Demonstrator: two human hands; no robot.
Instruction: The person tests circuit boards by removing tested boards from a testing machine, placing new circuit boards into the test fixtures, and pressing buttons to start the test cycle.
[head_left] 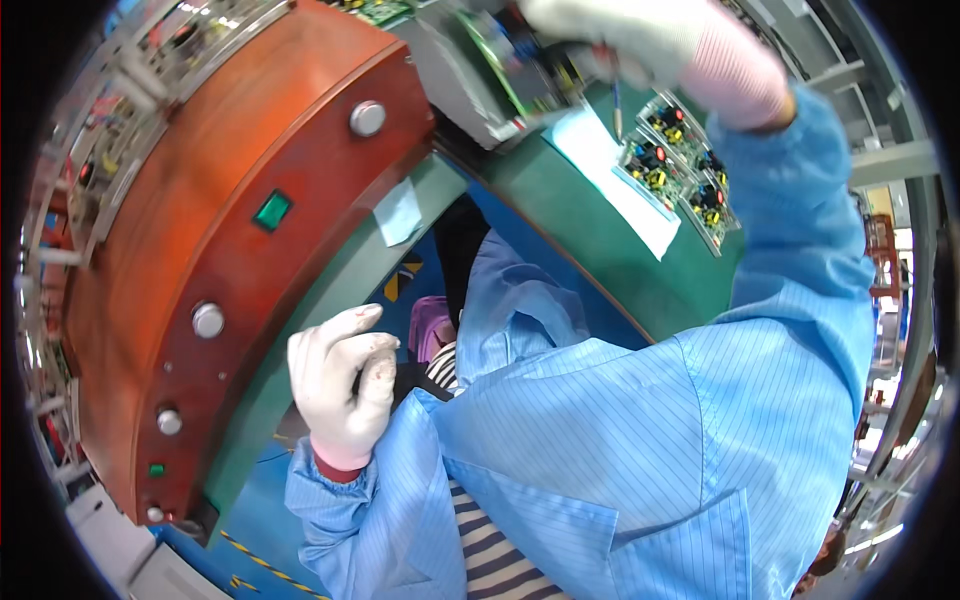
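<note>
My left hand (pixel 345 385), in a white glove, is raised beside the green bench edge, its fingers loosely bent and apart with nothing in them. At the top, my right hand (pixel 640 38), gloved in white with a pink cuff, grips a green circuit board (pixel 497 65) carrying dark parts. Motion smears this board, and its far end is partly hidden by the glove. The board is tilted on edge beside a grey metal box wall (pixel 455 75). Below the right hand, a thin pen-like tool (pixel 617 110) points down toward a white sheet (pixel 625 195).
Several circuit boards (pixel 655 165) with red, yellow and black parts lie in clear trays on the green bench (pixel 540 185). To the left stands a long orange-red machine housing (pixel 240 200) with silver knobs and green switches. A pale paper (pixel 398 212) lies on its green ledge.
</note>
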